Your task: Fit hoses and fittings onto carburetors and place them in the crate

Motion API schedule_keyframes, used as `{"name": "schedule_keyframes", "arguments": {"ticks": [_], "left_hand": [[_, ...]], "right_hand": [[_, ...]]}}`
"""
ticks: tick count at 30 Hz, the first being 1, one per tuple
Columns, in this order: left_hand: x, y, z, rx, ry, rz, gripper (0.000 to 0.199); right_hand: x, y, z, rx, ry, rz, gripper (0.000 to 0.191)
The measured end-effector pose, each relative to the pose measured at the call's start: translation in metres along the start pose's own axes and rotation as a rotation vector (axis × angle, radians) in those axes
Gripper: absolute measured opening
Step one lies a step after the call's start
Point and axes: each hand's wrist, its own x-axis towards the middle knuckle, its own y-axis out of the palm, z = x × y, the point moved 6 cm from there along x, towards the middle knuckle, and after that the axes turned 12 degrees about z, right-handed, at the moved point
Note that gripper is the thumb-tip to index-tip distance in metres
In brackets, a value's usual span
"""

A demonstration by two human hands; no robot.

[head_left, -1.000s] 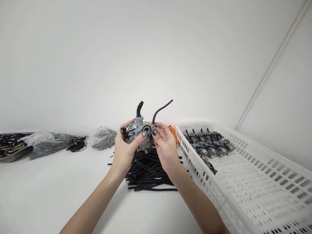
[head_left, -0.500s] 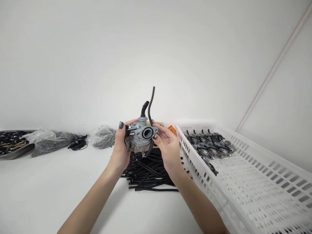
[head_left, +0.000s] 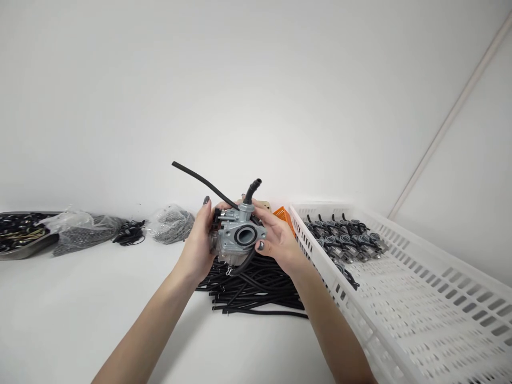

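A grey metal carburetor (head_left: 236, 237) is held between both hands above the table. My left hand (head_left: 200, 242) grips its left side, thumb raised along the edge. My right hand (head_left: 278, 240) holds its right side, the thumb by the flange and the fingers behind. A short black elbow tube (head_left: 253, 191) stands on top. From behind it a long thin black hose (head_left: 204, 180) reaches up to the left; another stretch of hose curves under the right side. Beneath the hands lies a pile of black hoses (head_left: 256, 293).
The white perforated crate (head_left: 360, 314) on the right holds several carburetors (head_left: 344, 240) at its far end. Along the wall are a metal tray of parts (head_left: 30, 248), plastic bags (head_left: 86, 232), black cords (head_left: 130, 233) and an orange item (head_left: 285, 216).
The long hose has swung from upright to slanting up and left, now passing behind the top tube. The carburetor has shifted slightly right and down, still in both hands.
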Motion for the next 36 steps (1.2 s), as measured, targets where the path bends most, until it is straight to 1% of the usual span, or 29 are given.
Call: {"name": "schedule_keyframes", "arguments": {"ticks": [3, 5, 10, 12, 14, 16, 18, 19, 21, 24, 26, 29, 31, 33, 35, 36], "left_hand": [[-0.001, 0.004, 0.005, 0.000, -0.029, 0.027, 0.063], [-0.002, 0.006, 0.004, 0.003, -0.023, 0.032, 0.064], [-0.004, 0.010, 0.005, -0.046, -0.111, 0.018, 0.061], [-0.004, 0.009, 0.005, -0.093, -0.120, 0.025, 0.062], [-0.002, 0.009, 0.004, -0.138, -0.101, 0.051, 0.057], [-0.002, 0.010, 0.003, -0.160, -0.072, 0.072, 0.050], [-0.004, 0.013, 0.005, -0.179, -0.088, 0.070, 0.045], [-0.006, 0.015, 0.007, -0.195, -0.116, 0.065, 0.044], [-0.010, 0.020, 0.013, -0.240, -0.172, 0.041, 0.042], [-0.013, 0.025, 0.020, -0.280, -0.204, -0.018, 0.041], [-0.012, 0.024, 0.023, -0.271, -0.206, -0.045, 0.041], [-0.008, 0.021, 0.024, -0.241, -0.158, -0.052, 0.048], [-0.005, 0.016, 0.023, -0.207, -0.105, -0.061, 0.057], [-0.002, 0.011, 0.022, -0.150, -0.054, -0.088, 0.065], [0.000, 0.005, 0.017, -0.071, 0.013, -0.123, 0.069], [0.000, 0.002, 0.014, -0.025, 0.056, -0.143, 0.070]], "right_hand": [[0.004, 0.004, -0.004, 0.166, 0.026, 0.113, 0.081], [0.004, 0.005, -0.004, 0.200, 0.004, 0.143, 0.082], [0.002, 0.006, -0.002, 0.138, 0.009, 0.138, 0.080], [0.002, 0.007, -0.002, 0.126, 0.016, 0.120, 0.082], [0.002, 0.004, -0.004, 0.136, 0.022, 0.043, 0.076], [0.002, -0.004, -0.009, 0.178, 0.052, -0.083, 0.063], [0.000, -0.013, -0.015, 0.220, 0.097, -0.210, 0.049], [0.000, -0.017, -0.017, 0.239, 0.121, -0.254, 0.046], [-0.001, -0.023, -0.021, 0.275, 0.157, -0.302, 0.044], [-0.001, -0.028, -0.026, 0.313, 0.194, -0.360, 0.042], [-0.001, -0.031, -0.030, 0.315, 0.223, -0.402, 0.041], [-0.001, -0.036, -0.035, 0.261, 0.248, -0.441, 0.043], [-0.002, -0.043, -0.032, 0.178, 0.217, -0.497, 0.040], [-0.008, -0.051, -0.022, 0.100, 0.139, -0.582, 0.033], [-0.015, -0.054, -0.003, 0.003, 0.017, -0.620, 0.034], [-0.018, -0.051, 0.010, -0.090, -0.042, -0.599, 0.036]]}}
